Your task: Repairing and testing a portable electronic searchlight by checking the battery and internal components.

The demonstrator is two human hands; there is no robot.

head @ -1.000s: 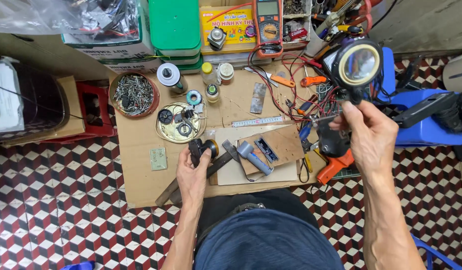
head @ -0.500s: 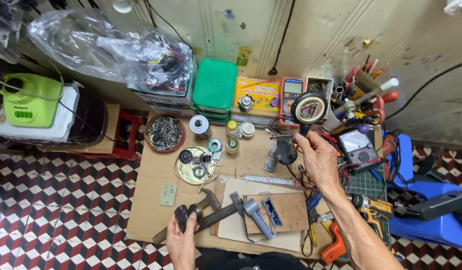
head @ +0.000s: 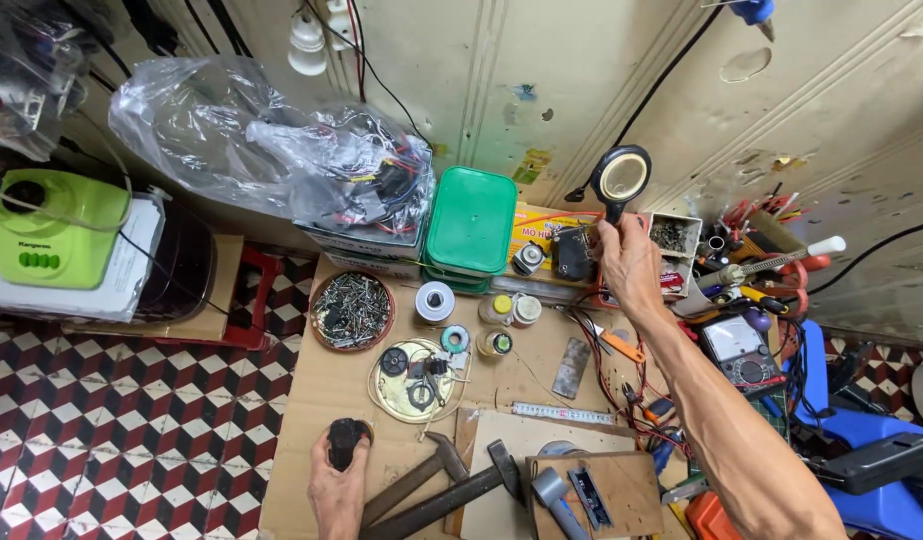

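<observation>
The left hand (head: 337, 485) wraps its fingers around a small, lumpy black part (head: 346, 441) low on the brown cardboard tabletop (head: 322, 385). The right hand (head: 629, 262) reaches far up and grips the thin black stem of a round magnifying glass (head: 622, 178) near the wall. Two hammers (head: 437, 485) with wooden handles lie beside the left hand.

1. Square plastic container (head: 471, 220): bright green.
2. Tiled floor (head: 122, 440): red, white and black cube pattern.
3. Round-topped plastic appliance (head: 57, 228): lime green.
4. Flat cardboard sheet (head: 332, 400): plain tan.
5. Round magnifier frame (head: 622, 177): black.
</observation>
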